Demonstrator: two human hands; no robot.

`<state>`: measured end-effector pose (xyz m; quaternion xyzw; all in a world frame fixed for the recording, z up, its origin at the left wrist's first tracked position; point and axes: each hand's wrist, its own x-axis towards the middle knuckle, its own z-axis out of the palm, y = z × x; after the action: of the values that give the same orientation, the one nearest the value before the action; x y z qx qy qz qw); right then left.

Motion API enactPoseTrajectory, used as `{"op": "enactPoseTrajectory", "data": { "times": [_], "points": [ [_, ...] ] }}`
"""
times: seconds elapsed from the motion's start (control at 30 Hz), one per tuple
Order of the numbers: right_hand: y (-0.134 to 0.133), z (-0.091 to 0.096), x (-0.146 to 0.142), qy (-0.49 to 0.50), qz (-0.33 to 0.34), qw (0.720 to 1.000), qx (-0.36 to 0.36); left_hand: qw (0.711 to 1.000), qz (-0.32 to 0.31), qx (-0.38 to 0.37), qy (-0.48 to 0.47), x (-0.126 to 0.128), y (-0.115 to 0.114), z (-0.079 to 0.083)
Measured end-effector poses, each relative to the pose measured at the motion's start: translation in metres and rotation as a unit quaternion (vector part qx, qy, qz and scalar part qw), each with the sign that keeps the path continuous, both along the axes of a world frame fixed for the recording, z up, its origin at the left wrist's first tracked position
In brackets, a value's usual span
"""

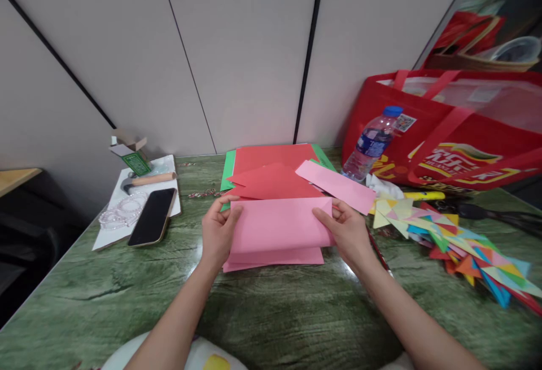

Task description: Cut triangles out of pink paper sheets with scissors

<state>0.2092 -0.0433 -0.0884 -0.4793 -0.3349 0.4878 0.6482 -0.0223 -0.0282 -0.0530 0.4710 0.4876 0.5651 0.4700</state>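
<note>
A folded sheet of pink paper (279, 226) is held up between my two hands, its long fold lying crosswise. My left hand (218, 231) pinches its left edge, thumb on the front and fingers behind. At the right edge my right hand (345, 229) grips it the same way. Below and behind it, more pink paper (275, 258) shows; whether it is part of the same sheet I cannot tell. Red paper pieces (275, 181) lie just beyond, with a pink paper strip (334, 185) resting across their right side.
Left stands a white board (108, 237) bearing a phone (153, 217), a hammer (148, 181), beaded strands (122, 212) and an opened small box (135, 160). Right are a water bottle (372, 144), a red bag (457, 138) and a chain of folded coloured paper (461, 246). A partition (254, 48) borders the back.
</note>
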Motion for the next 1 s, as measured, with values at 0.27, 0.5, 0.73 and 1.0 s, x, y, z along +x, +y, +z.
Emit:
{"op": "enactPoseTrajectory", "data": {
  "times": [0.27,0.5,0.73,1.0],
  "points": [
    [0.002,-0.002,0.002,0.005,0.001,1.0,0.011,1.0,0.003,0.005,-0.007,0.0,0.003,-0.002],
    [0.001,0.008,0.001,0.035,-0.023,0.999,0.015,1.0,0.002,0.006,-0.008,-0.002,0.005,-0.003],
    [0.0,0.011,0.004,0.053,-0.059,0.997,0.007,1.0,-0.002,0.003,-0.013,-0.001,0.005,-0.003],
    [-0.002,0.014,0.002,0.054,-0.066,0.996,0.006,1.0,-0.002,-0.004,-0.021,-0.002,0.005,-0.004]
  ]
}}
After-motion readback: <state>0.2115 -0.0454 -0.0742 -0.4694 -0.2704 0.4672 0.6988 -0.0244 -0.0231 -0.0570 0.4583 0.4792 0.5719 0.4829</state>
